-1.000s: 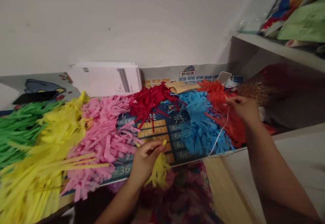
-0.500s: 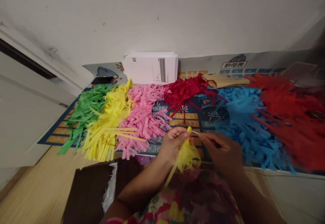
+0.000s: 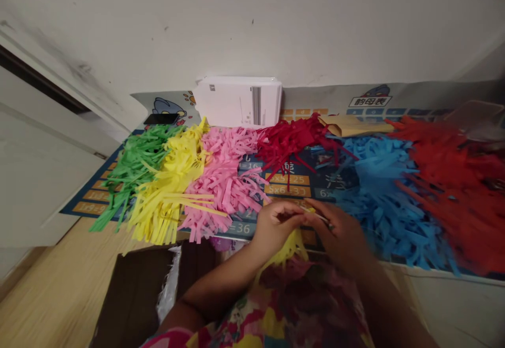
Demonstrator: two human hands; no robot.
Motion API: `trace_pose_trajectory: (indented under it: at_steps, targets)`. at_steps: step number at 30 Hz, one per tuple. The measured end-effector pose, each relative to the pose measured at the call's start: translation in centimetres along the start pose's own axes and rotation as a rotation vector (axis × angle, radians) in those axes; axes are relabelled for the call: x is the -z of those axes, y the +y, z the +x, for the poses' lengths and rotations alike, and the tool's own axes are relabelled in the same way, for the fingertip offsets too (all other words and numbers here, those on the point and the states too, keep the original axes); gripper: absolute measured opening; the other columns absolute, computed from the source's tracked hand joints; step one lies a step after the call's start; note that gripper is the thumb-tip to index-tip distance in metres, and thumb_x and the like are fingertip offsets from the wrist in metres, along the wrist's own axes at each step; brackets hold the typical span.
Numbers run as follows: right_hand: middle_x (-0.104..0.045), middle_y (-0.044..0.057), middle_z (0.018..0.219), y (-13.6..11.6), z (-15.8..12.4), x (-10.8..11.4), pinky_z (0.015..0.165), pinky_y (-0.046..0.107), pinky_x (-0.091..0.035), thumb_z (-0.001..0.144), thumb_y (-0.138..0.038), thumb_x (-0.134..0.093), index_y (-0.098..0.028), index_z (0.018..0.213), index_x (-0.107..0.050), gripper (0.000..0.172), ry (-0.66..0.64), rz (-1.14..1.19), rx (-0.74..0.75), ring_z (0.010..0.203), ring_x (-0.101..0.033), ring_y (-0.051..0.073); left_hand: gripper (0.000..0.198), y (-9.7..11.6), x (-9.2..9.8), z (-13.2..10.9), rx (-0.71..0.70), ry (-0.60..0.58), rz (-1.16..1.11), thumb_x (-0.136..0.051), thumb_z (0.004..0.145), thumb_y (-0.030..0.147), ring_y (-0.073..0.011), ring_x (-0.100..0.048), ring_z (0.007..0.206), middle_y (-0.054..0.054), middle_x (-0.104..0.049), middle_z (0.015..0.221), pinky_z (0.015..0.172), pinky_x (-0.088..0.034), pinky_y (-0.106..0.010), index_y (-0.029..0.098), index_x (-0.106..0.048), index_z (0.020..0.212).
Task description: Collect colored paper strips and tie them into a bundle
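Observation:
Between my two hands is a yellow tissue-paper tassel (image 3: 291, 249), its fringe hanging down over my lap. My left hand (image 3: 275, 226) is closed around the tassel's upper end. Meeting it at the top, my right hand (image 3: 334, 229) is closed on a thin white tie (image 3: 324, 219) whose end pokes out between the fingers. A bit of yellow shows at the fingertips; the rest of the tassel's top is hidden by them. Pink tassels (image 3: 221, 195) lie just to the left of my hands, and blue tassels (image 3: 389, 195) to the right.
Green tassels (image 3: 138, 161), yellow tassels (image 3: 169, 185), crimson tassels (image 3: 294, 137) and red tassels (image 3: 457, 180) cover the printed table mat (image 3: 90, 208). A white box (image 3: 232, 101) leans on the wall, with a black phone (image 3: 161, 119) nearby. Below stands a dark open box (image 3: 130, 290).
My right hand has moved left and my fingertips now meet at the tassel's top. The white tie, earlier stretched between my hands, is now mostly covered. The tassel hangs slightly lower.

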State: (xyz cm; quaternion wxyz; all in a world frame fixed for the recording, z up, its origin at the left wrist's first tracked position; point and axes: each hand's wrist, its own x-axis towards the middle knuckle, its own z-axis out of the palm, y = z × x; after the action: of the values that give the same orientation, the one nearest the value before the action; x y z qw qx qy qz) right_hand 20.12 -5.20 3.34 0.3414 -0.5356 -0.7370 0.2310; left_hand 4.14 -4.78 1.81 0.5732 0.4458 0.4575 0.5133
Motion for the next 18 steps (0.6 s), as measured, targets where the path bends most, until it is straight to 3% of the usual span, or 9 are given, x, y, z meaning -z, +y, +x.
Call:
trace_pose_trajectory:
  at_steps: [4, 8, 11, 13, 18]
  targets:
    - [-0.073, 0.003, 0.086, 0.4, 0.0, 0.3, 0.065, 0.027, -0.048, 0.095, -0.040, -0.050, -0.021, 0.094, -0.069, 0.027, -0.091, 0.103, -0.081, 0.075, -0.067, 0.018, 0.015, -0.3, 0.2, -0.5, -0.231, 0.035, 0.391, -0.076, 0.078, 0.028, -0.0144, -0.066, 0.071, -0.001, -0.070, 0.076, 0.068, -0.052, -0.025, 0.019, -0.064, 0.079]
    - [-0.069, 0.002, 0.076, 0.9, -0.3, 0.6, 0.064, 0.029, -0.044, 0.094, -0.032, -0.051, -0.021, 0.084, -0.067, 0.022, -0.108, 0.002, 0.013, 0.070, -0.063, 0.018, 0.015, -0.6, 0.5, -1.0, -0.360, -0.021, 0.646, -0.074, 0.081, 0.027, -0.0162, -0.068, 0.078, -0.001, -0.070, 0.081, 0.073, -0.052, -0.027, 0.021, -0.060, 0.083]
    - [-0.068, 0.004, 0.083, 0.9, -0.6, 0.6, 0.073, 0.032, -0.045, 0.094, -0.029, -0.052, -0.021, 0.081, -0.066, 0.021, -0.017, -0.016, 0.136, 0.080, -0.062, 0.020, 0.017, -0.6, 0.2, -1.2, -0.346, -0.015, 0.664, -0.074, 0.081, 0.027, -0.0153, -0.068, 0.076, 0.001, -0.069, 0.080, 0.071, -0.052, -0.026, 0.021, -0.059, 0.084]
    - [-0.067, 0.004, 0.087, 0.8, -0.7, 0.7, 0.076, 0.032, -0.046, 0.095, -0.029, -0.053, -0.021, 0.081, -0.064, 0.019, 0.052, 0.102, 0.164, 0.085, -0.062, 0.019, 0.017, -0.6, -0.2, -1.4, -0.319, 0.002, 0.631, -0.074, 0.081, 0.027, -0.0141, -0.067, 0.074, 0.002, -0.068, 0.080, 0.069, -0.051, -0.024, 0.021, -0.058, 0.085]
    - [-0.064, 0.002, 0.086, 0.8, -1.0, 1.9, 0.073, 0.029, -0.051, 0.095, -0.033, -0.056, -0.020, 0.079, -0.062, 0.022, 0.112, 0.361, 0.015, 0.080, -0.062, 0.015, 0.019, -0.2, -0.7, -1.7, -0.348, -0.054, 0.572, -0.076, 0.079, 0.026, -0.0137, -0.067, 0.072, 0.001, -0.070, 0.081, 0.066, -0.052, -0.023, 0.020, -0.059, 0.087]
